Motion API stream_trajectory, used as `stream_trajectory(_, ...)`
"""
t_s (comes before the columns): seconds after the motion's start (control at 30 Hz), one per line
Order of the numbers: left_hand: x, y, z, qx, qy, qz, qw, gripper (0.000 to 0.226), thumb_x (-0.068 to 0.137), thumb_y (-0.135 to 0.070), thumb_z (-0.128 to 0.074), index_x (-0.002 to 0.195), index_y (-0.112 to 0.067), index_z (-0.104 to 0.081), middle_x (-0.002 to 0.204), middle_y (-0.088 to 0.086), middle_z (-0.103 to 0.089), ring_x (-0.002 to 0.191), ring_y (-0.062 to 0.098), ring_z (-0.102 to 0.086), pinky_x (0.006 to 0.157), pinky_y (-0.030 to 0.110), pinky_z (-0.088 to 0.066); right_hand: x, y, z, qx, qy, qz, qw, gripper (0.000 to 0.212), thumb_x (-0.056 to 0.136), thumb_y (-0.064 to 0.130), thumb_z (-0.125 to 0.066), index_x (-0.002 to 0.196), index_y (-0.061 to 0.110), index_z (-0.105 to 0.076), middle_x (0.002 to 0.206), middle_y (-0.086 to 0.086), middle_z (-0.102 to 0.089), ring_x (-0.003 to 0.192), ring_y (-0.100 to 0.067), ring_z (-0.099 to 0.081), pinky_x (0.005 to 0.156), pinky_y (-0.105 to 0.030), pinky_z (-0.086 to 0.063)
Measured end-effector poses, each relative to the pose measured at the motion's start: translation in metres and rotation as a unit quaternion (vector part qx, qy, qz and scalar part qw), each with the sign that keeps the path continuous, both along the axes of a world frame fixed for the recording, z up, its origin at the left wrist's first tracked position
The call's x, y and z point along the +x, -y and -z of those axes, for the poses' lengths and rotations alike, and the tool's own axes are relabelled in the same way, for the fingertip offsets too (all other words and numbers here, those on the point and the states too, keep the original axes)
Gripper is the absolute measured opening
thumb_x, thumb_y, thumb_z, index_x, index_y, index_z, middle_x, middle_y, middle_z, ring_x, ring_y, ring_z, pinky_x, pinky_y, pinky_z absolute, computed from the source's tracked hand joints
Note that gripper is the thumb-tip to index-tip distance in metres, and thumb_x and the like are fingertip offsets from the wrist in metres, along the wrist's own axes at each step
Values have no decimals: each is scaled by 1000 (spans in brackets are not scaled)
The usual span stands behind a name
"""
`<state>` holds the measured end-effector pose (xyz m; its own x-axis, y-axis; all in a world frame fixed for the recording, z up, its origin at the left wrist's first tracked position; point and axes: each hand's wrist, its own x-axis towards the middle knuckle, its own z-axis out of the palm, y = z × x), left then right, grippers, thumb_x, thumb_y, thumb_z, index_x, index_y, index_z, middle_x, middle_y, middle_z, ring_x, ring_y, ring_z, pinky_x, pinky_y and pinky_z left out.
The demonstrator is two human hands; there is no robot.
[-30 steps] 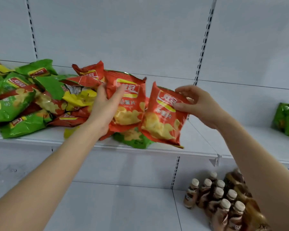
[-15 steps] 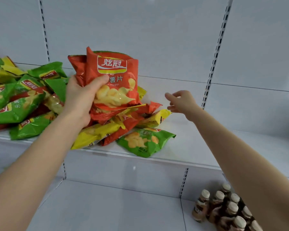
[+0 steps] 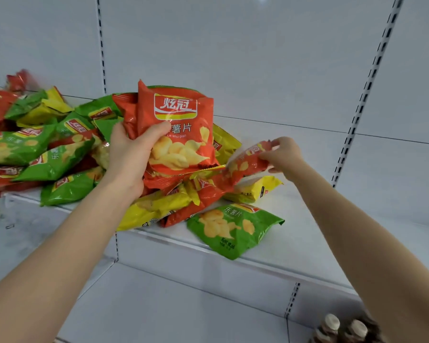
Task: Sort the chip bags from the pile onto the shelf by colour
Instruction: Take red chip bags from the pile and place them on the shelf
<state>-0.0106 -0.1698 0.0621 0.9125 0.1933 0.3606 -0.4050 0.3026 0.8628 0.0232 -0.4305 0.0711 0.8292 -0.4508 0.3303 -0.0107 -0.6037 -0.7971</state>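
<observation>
The front red bag (image 3: 181,134) stands upright above the right part of the pile (image 3: 60,149), with a second red bag (image 3: 124,110) pressed behind it on its left. The left hand (image 3: 128,157) grips both, thumb across the front bag's face and fingers curled round behind, much as it did half a second ago. The change is on the other side. The right hand (image 3: 282,154), which half a second ago reached toward the pile with nothing in it, now pinches a third red bag (image 3: 245,162) by its upper end between thumb and fingertips. That bag is tilted, and its lower end touches the heap. So three red bags are in hand: two in the left, one in the right, and the hands are apart. On the shelf (image 3: 307,246) one green bag (image 3: 233,231) lies flat near the front edge, just beside the heap. One yellow bag (image 3: 255,190) lies just under the pinched bag, and a second yellow bag (image 3: 154,209) juts out at the shelf's front lip. Further left the pile mixes green, red and yellow bags that overlap too much to count. At the bottom right, two bottle caps (image 3: 331,320) show on the level below.
</observation>
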Motion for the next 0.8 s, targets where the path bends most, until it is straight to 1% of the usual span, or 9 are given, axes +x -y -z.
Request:
stream_trajectory(0.1,3,4,-1,-9,10,-21,1000,55,74,-24,-79,122,-17,-52,108,-3,-68,91,14,-69,74,33,-56,-40,22,-15,92,127,-38,987,39,84,0,-58,122,8,-50,106,-17,-62,73,-19,-59,54,-25,-52)
stream_trajectory(0.2,5,18,-4,-9,13,-31,999,50,75,-22,-78,116,-21,-48,104,-6,-65,89,9,-66,71,28,-54,-73,23,-28,175,223,-136,949,38,89,-2,-52,120,19,-47,93,-3,-64,70,-9,-63,61,-23,-57)
stream_trajectory(0.27,3,31,-3,-9,1,-19,1000,51,75,-20,-78,116,-20,-47,103,-6,-64,86,7,-65,64,24,-52,-83,10,-31,198,237,-208,928,38,90,-4,-50,117,22,-48,87,1,-64,67,-8,-64,67,-27,-58)
stream_trajectory(0.33,3,39,-2,-31,-18,4,999,54,75,-22,-79,119,-17,-48,105,-2,-65,89,13,-67,69,28,-55,-84,-9,-29,179,228,-242,926,39,89,-6,-49,115,22,-50,89,-1,-62,67,-8,-64,67,-29,-58)
stream_trajectory(0.4,2,42,-1,-57,-26,34,997,63,70,-36,-81,123,-19,-51,109,-1,-67,96,17,-67,81,38,-56,-81,-28,-22,123,223,-232,939,37,89,-6,-51,113,23,-52,91,-1,-59,67,-7,-64,61,-25,-58)
stream_trajectory(0.5,-8,41,0,-54,-16,74,996,105,46,-69,-79,134,-25,-43,120,-5,-63,106,16,-63,93,46,-51,-74,-52,-9,67,216,-209,951,33,90,-1,-51,109,25,-52,88,1,-56,68,-9,-64,57,-25,-57)
stream_trajectory(0.6,-14,37,4,-8,12,86,996,143,24,-83,-73,147,-31,-21,136,-4,-51,120,19,-54,100,49,-45,-66,-73,1,37,237,-196,951,28,90,4,-54,109,25,-55,82,3,-57,76,-23,-66,66,-41,-58)
stream_trajectory(0.7,-13,28,9,24,33,102,994,152,20,-83,-73,149,-35,-9,143,-5,-44,127,20,-48,104,50,-40,-61,-89,4,43,248,-185,950,25,90,6,-55,104,26,-56,77,4,-58,84,-35,-64,72,-46,-55)
stream_trajectory(0.8,-15,18,13,55,39,91,994,154,21,-85,-71,149,-37,0,148,-5,-37,130,19,-44,107,49,-37,-54,-97,9,32,243,-159,956,25,89,8,-55,110,21,-60,77,4,-61,83,-28,-64,77,-44,-54)
